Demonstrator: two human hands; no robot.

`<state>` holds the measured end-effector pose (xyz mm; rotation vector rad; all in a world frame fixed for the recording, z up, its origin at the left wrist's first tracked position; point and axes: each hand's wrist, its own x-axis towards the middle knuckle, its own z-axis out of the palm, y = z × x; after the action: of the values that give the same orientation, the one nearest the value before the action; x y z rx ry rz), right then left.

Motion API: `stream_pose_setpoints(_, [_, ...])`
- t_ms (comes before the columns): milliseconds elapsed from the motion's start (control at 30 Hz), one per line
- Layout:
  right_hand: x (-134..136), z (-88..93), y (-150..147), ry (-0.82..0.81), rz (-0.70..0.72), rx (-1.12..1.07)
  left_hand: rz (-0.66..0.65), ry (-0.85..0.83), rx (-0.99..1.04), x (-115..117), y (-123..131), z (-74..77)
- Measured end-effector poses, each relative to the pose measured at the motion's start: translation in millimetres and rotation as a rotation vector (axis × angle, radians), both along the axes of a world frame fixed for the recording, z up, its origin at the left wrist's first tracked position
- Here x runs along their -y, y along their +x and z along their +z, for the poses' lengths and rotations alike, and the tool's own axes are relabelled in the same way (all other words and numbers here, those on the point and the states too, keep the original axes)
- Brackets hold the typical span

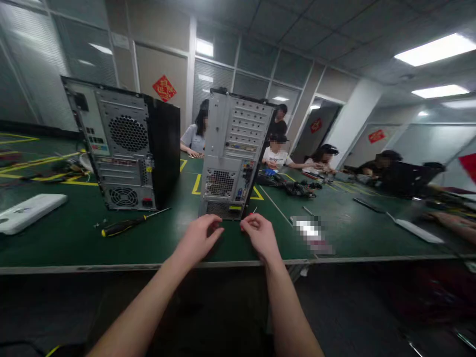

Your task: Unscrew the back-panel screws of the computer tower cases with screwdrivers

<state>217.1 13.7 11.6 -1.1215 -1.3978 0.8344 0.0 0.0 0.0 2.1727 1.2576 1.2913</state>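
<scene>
- Left hand [201,239] hovers low over the green surface [67,245], fingers curled inward and their tips close to the bottom rear edge of the grey computer tower [232,148]. I cannot tell whether it holds anything or touches the case.
- Right hand [260,235] sits just beside the left one, near the same lower corner of the tower. Its fingers are bunched as if pinching, and a thin red-tipped piece [254,211] shows just above them. I cannot tell whether the hand grips it.
- Grey computer tower stands upright near the front edge of the surface, its back panel with vents and ports facing the camera.
- To the left, well apart, a black computer tower [128,144] also stands upright with its rear panel in view.
- In front of the black tower a screwdriver [128,224] with a black and yellow handle lies flat.
- At the far left lies a white flat device [29,210].
- Several people [277,154] sit along the far side, with dark parts [299,188] lying before them.
</scene>
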Motion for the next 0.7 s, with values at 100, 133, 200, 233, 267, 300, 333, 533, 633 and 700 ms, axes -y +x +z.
stream_pose_setpoints(100, [20, -13.4, -18, -0.006, 0.027, 0.026, -0.133, 0.011, -0.019, 6, 14, -4.7])
stream_pose_setpoints(133, [24, -16.0, -22, -0.006, 0.034, 0.036, -0.155, 0.009, -0.025, 7, 17, -5.7])
stream_pose_setpoints(200, [27, -17.9, -28, -0.005, 0.049, 0.056, -0.162, -0.004, -0.034, 8, 19, -6.6])
stream_pose_setpoints(233, [27, -17.7, -30, -0.007, 0.057, 0.067, -0.151, -0.015, -0.037, 8, 18, -6.6])
stream_pose_setpoints(267, [25, -17.0, -30, -0.011, 0.064, 0.079, -0.137, -0.030, -0.039, 8, 17, -6.3])
stream_pose_setpoints(300, [23, -16.2, -31, -0.018, 0.071, 0.093, -0.125, -0.046, -0.043, 8, 16, -5.8])
stream_pose_setpoints(333, [21, -15.5, -30, -0.028, 0.076, 0.109, -0.115, -0.064, -0.052, 7, 15, -5.1])
stream_pose_setpoints(533, [11, -13.8, -28, -0.129, 0.119, 0.272, -0.120, -0.156, -0.214, 3, 8, -0.8])
stream_pose_setpoints(633, [10, -9.7, -28, -0.164, 0.097, 0.392, -0.136, -0.155, -0.254, 3, 5, 0.4])
stream_pose_setpoints(700, [11, -3.8, -27, -0.175, 0.062, 0.482, -0.132, -0.148, -0.250, 4, 3, 1.5])
